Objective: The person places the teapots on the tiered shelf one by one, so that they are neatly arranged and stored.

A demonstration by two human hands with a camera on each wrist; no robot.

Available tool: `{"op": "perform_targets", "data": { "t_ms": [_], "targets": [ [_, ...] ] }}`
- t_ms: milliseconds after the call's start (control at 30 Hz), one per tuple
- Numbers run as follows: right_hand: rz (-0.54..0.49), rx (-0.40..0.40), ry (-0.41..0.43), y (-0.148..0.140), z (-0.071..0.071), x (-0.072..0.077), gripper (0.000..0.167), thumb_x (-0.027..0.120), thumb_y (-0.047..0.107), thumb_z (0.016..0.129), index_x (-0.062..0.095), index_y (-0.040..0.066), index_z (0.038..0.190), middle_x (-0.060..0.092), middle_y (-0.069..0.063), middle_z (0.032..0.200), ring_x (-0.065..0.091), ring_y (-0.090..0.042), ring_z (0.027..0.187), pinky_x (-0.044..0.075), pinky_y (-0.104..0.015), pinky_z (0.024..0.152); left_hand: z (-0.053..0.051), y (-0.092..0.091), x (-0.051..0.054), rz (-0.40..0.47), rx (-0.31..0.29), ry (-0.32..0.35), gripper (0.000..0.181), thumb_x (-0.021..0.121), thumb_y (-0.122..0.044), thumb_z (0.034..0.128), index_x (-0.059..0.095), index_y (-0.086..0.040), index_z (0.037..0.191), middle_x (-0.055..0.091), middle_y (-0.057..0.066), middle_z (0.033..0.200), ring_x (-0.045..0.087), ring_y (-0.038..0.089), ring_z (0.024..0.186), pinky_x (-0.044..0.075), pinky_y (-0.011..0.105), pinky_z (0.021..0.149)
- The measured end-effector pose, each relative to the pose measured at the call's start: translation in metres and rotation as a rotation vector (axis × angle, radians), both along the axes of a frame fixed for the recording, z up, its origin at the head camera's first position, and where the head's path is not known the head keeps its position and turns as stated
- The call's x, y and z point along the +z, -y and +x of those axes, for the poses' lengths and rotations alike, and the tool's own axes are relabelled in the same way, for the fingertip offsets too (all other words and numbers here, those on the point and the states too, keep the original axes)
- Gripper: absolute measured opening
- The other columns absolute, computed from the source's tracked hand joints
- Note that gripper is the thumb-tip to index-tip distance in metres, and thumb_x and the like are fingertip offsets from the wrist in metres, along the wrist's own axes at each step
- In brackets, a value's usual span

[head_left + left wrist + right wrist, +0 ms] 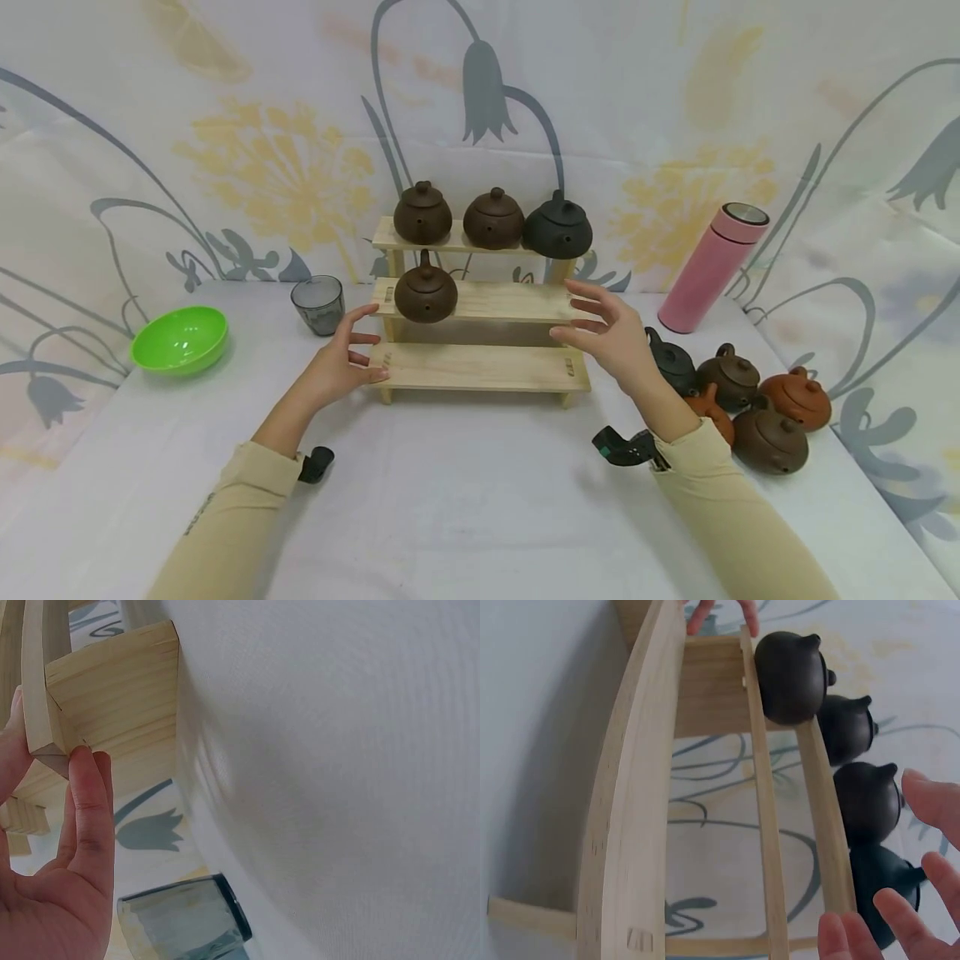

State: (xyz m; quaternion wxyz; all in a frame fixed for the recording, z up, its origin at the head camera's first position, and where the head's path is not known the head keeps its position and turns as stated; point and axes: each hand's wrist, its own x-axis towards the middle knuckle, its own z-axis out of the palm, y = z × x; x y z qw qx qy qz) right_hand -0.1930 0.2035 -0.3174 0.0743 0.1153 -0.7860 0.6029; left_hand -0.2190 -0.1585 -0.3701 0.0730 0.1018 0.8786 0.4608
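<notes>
A three-tier wooden display rack [480, 367] stands on the white-covered table. My left hand [337, 362] pinches the left end of its lowest board; in the left wrist view, the thumb and fingers [88, 817] close on the board's corner. Beside the right end of the middle board is my right hand [618, 337], fingers spread and slightly bent, holding nothing. Whether a fingertip touches the rack I cannot tell. The top board carries two brown teapots [422, 215] and a dark blackish teapot [558, 229]. Another brown teapot [426, 293] sits at the left of the middle board.
Several teapots [771, 437], brown, orange-red and dark, cluster on the right beyond my right forearm. Behind them stands a pink thermos flask [708, 271]. A grey glass cup [318, 307] and a bright green bowl [180, 342] are at the left. Patterned cloth hangs behind.
</notes>
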Motion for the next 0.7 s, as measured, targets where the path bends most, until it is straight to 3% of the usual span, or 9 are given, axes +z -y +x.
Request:
{"op": "perform_targets", "data": {
  "t_ms": [233, 500, 700],
  "targets": [
    [0.095, -0.062, -0.034, -0.019, 0.01, -0.002, 0.063, 0.077, 0.012, 0.078, 0.048, 0.004, 0.133, 0.045, -0.012, 0.137, 0.045, -0.027, 0.121, 0.043, -0.033, 0.092, 0.0, 0.0, 0.001, -0.002, -0.009, -0.01, 0.093, 0.075, -0.007, 0.0791, 0.013, -0.026, 0.147, 0.047, 0.023, 0.13, 0.055, 0.036, 0.099, 0.046, 0.044, 0.077],
    [0.184, -0.112, -0.026, -0.04, 0.025, -0.008, 0.061, 0.076, 0.015, 0.079, 0.049, 0.006, 0.133, 0.047, -0.009, 0.135, 0.049, -0.021, 0.116, 0.045, -0.022, 0.085, 0.001, 0.0, 0.003, 0.005, -0.013, -0.009, 0.093, 0.074, -0.007, 0.0793, 0.013, -0.025, 0.147, 0.047, 0.024, 0.13, 0.055, 0.036, 0.099, 0.046, 0.043, 0.076],
    [0.188, -0.146, 0.039, -0.052, 0.037, -0.013, 0.063, 0.075, 0.018, 0.08, 0.047, 0.007, 0.135, 0.045, -0.009, 0.136, 0.051, -0.007, 0.106, 0.045, -0.015, 0.08, 0.001, 0.001, 0.002, 0.017, -0.016, -0.009, 0.093, 0.075, -0.007, 0.0789, 0.014, -0.025, 0.147, 0.047, 0.024, 0.13, 0.055, 0.036, 0.099, 0.046, 0.043, 0.076]
  ]
}}
